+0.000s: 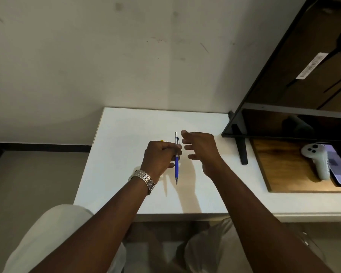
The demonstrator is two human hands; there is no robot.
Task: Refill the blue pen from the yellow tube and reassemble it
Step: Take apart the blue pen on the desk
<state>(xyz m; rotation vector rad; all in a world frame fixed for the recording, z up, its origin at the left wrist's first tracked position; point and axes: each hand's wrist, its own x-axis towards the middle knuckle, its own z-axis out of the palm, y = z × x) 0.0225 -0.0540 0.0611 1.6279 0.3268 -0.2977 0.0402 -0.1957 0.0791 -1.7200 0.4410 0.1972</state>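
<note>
Filling the upper half of the frame: a plain wall (87, 56). Leaning in from the upper right: a dark flat screen (303, 75) on a black stand. Spreading across the centre: a white table (126, 131). Sitting at right under the screen: a wooden board (280, 170) carrying a white controller (316, 160). Reaching in from the bottom: two bare forearms. Gripping the blue pen (176, 166) at frame centre: the left hand (159, 158), fingers closing around the silver upper barrel, a metal watch (143, 179) on its wrist. Holding the pen upright above the table, tip pointing down. Hovering just right of the pen: the right hand (202, 152), fingers spreading apart, holding nothing. Peeking out above the left knuckles: a bit of the yellow tube (162, 140).
</note>
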